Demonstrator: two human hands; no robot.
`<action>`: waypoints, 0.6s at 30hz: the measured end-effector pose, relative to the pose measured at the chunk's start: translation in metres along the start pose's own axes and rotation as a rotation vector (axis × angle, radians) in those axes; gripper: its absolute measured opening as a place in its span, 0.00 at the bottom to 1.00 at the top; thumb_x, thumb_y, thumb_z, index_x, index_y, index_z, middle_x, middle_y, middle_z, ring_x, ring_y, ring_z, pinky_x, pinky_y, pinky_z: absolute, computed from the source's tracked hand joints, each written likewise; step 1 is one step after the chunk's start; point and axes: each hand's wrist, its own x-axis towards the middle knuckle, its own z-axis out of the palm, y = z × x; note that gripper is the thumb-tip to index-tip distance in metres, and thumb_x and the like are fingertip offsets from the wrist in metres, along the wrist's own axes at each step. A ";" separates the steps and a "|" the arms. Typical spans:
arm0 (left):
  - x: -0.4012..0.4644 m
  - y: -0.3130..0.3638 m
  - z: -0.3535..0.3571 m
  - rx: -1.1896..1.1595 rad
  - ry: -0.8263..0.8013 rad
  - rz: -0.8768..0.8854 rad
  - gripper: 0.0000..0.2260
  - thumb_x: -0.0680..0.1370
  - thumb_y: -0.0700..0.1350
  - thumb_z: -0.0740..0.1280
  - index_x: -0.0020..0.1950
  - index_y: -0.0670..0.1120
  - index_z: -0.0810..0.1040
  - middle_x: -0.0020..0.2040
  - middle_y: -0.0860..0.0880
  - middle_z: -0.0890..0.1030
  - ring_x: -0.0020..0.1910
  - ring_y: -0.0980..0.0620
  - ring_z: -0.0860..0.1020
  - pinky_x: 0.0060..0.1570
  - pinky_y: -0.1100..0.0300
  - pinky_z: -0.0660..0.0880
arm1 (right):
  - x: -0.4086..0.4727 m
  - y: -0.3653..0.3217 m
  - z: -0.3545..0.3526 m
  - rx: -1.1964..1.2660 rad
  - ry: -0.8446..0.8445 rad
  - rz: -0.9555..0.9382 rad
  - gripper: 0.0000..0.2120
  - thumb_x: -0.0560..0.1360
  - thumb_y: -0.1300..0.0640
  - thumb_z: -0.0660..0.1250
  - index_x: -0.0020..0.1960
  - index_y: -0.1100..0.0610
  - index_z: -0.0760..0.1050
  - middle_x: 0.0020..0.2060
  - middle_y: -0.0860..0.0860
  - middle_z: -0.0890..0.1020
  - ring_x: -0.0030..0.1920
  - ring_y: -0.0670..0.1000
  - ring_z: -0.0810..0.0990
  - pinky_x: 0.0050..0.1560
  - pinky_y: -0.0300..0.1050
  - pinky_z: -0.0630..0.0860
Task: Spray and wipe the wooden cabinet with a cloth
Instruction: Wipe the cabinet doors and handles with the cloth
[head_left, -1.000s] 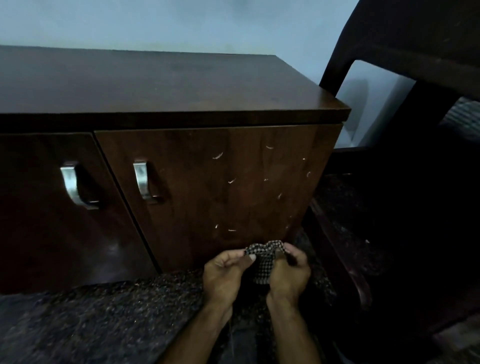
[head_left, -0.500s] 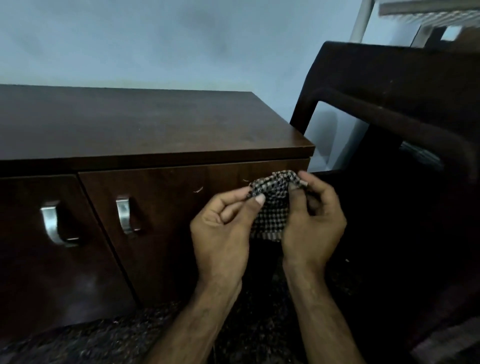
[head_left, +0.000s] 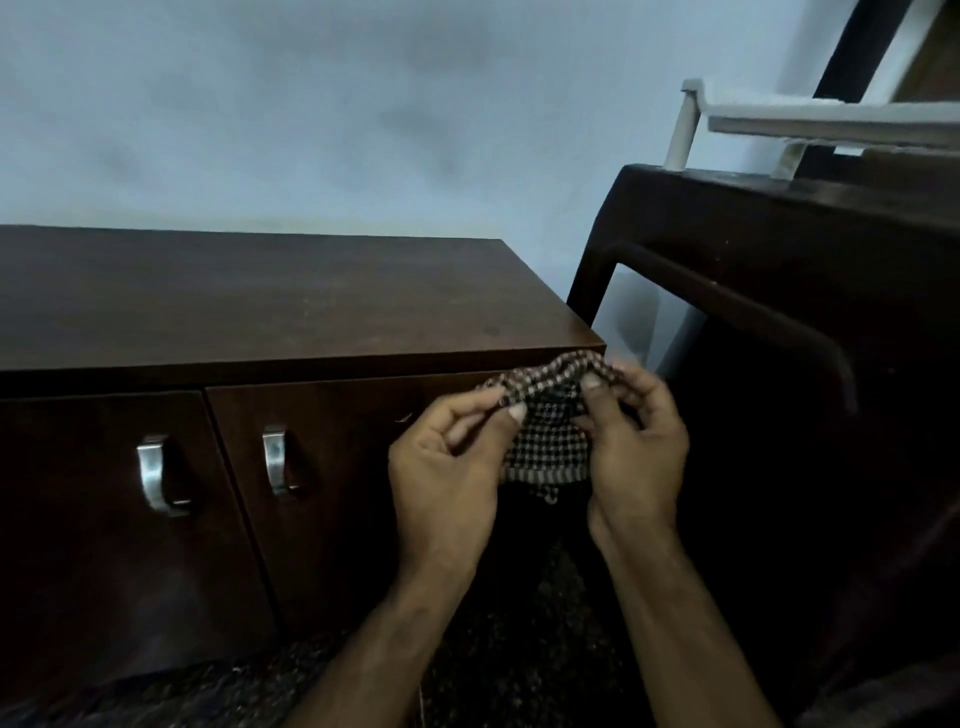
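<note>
While both hands work in front of the wooden cabinet (head_left: 291, 306), near its top right corner, left hand (head_left: 447, 467) pinches checked cloth (head_left: 545, 441) at upper left edge; right hand (head_left: 636, 452) grips cloth's upper right; cloth hangs btwn them.

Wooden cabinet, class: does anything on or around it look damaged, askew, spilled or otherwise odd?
Nothing clearly stands out. The wooden cabinet sits square with both doors shut. One small pale fleck marks the right door. Both hands pinch the checked cloth.
</note>
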 end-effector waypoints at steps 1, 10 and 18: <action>-0.003 -0.002 -0.004 0.042 -0.015 -0.004 0.08 0.74 0.36 0.75 0.48 0.47 0.85 0.46 0.49 0.88 0.49 0.53 0.86 0.51 0.61 0.81 | -0.003 0.007 -0.006 -0.012 -0.007 0.031 0.08 0.77 0.65 0.71 0.53 0.54 0.80 0.46 0.49 0.84 0.45 0.46 0.83 0.43 0.40 0.80; -0.007 0.011 -0.017 -0.041 0.084 -0.099 0.07 0.75 0.37 0.74 0.52 0.44 0.85 0.47 0.45 0.88 0.51 0.45 0.86 0.55 0.51 0.81 | -0.020 0.007 0.015 -0.084 0.049 -0.039 0.11 0.75 0.62 0.74 0.46 0.46 0.81 0.44 0.54 0.82 0.42 0.50 0.83 0.42 0.44 0.82; -0.013 0.007 -0.042 0.001 0.117 -0.155 0.08 0.75 0.36 0.74 0.52 0.44 0.85 0.48 0.46 0.88 0.52 0.47 0.86 0.57 0.51 0.81 | -0.053 0.034 0.018 -0.166 0.058 -0.032 0.14 0.75 0.60 0.74 0.45 0.39 0.81 0.43 0.54 0.82 0.46 0.62 0.83 0.50 0.65 0.81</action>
